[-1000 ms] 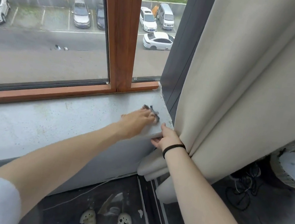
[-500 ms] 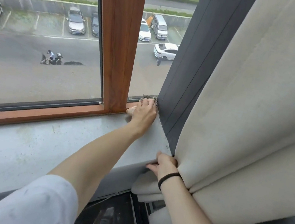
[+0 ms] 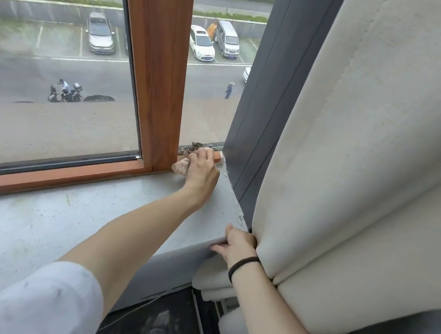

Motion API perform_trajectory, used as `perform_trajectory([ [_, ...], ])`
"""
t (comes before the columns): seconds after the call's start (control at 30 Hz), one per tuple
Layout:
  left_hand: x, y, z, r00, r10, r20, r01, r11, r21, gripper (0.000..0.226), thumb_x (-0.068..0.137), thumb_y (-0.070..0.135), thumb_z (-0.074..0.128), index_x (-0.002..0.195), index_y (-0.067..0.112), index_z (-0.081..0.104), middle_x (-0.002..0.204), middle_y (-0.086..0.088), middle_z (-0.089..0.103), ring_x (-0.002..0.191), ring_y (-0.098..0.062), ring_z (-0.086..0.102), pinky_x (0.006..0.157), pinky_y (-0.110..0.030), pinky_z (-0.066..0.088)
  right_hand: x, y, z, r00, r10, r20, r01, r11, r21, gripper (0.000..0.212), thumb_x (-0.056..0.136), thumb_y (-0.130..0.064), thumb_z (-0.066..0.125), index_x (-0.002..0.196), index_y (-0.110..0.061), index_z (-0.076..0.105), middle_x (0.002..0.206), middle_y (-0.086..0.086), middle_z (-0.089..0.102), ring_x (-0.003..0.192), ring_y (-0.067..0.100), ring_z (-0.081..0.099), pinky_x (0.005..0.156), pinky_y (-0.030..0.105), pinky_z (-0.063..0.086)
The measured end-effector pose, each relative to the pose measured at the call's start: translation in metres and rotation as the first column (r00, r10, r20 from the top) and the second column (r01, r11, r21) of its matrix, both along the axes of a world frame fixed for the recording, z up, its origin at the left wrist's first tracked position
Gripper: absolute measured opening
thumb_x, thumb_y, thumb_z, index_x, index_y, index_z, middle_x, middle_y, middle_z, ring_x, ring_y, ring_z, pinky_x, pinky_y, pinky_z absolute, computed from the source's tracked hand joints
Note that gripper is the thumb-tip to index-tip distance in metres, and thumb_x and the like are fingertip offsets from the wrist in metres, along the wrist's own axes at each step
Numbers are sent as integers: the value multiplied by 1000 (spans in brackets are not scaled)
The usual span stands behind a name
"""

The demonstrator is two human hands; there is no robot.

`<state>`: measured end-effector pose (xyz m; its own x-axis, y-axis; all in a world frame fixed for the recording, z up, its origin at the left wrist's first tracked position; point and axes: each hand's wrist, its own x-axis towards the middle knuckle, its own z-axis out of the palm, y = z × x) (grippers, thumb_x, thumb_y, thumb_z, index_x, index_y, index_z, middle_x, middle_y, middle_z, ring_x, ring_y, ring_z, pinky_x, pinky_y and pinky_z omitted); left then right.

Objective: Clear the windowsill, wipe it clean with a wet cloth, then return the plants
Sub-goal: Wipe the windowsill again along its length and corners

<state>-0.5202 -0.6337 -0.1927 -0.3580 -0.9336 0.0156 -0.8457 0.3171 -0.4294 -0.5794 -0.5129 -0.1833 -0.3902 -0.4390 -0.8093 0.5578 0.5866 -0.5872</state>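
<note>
The grey windowsill (image 3: 65, 216) runs below the window, bare, with no plants on it. My left hand (image 3: 201, 169) reaches to its far right corner and presses a crumpled patterned cloth (image 3: 185, 161) against the wooden window frame (image 3: 149, 61). Most of the cloth is hidden under the hand. My right hand (image 3: 238, 245), with a black band on the wrist, grips the sill's near right corner and holds back the cream curtain (image 3: 360, 161).
A dark grey wall panel (image 3: 259, 100) closes the sill's right end. The curtain hangs beside it down to the dark floor (image 3: 156, 331). Glass panes look out on a street with parked cars.
My left hand has slid the cloth from the sill's near right corner to the far corner at the window frame. My right hand has stayed at the sill's edge.
</note>
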Motion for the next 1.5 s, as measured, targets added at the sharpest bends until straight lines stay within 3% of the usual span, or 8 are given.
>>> perform_trajectory([
  [0.3,36,15,-8,986,-91,143,91,996,4,26,85,-1,55,109,1,64,108,-19,55,93,-31,50,75,-37,44,4,5,6,1000,-25,-12,25,1000,-12,34,99,-1,42,132,4,41,135,21,49,122,39,49,100,60,37],
  [0.5,27,17,-19,959,-281,-47,277,958,-80,57,77,1,19,103,8,68,96,-9,61,82,-22,58,62,-30,48,-1,6,9,998,-32,50,34,999,-38,16,99,1,36,93,0,50,136,24,48,125,39,47,104,58,34],
  [0.7,18,-12,-17,885,-459,78,457,888,47,6,65,24,73,67,19,75,86,-2,63,76,-20,58,59,-28,43,-2,-2,5,998,-32,45,33,999,-6,38,99,0,40,137,3,36,140,19,42,129,38,41,105,60,31],
  [0.9,76,5,-20,857,-472,206,489,872,-37,21,88,13,53,101,12,70,109,-3,55,96,-21,53,74,-36,44,0,1,8,993,-112,23,113,993,-30,31,99,5,28,126,-7,40,144,18,38,130,36,38,106,59,28],
  [1.0,103,12,-15,846,-458,273,479,877,-13,21,85,11,54,99,15,69,107,0,55,94,-19,52,69,-33,40,1,7,9,997,-72,42,75,995,-69,35,101,0,29,136,0,36,148,19,33,133,34,36,107,53,31],
  [1.13,140,28,-19,856,-414,311,434,901,5,19,81,10,56,91,13,72,104,-4,58,92,-23,55,73,-38,47,3,9,12,989,-116,90,120,992,-44,16,101,0,32,105,7,46,147,20,35,134,31,37,111,52,26],
  [1.3,118,25,-18,940,-284,-186,296,955,37,31,88,-5,44,114,4,59,108,-12,51,94,-28,51,76,-42,48,2,9,11,997,-55,47,58,996,-68,38,103,-4,27,140,4,29,148,18,31,135,31,33,110,51,27],
  [1.5,131,56,-24,631,-148,-762,422,889,177,33,90,0,52,116,15,65,125,-3,56,111,-28,54,88,-37,48,-4,7,-9,993,98,-64,-103,991,-80,39,98,0,39,136,8,33,143,22,38,130,38,40,105,52,36],
])
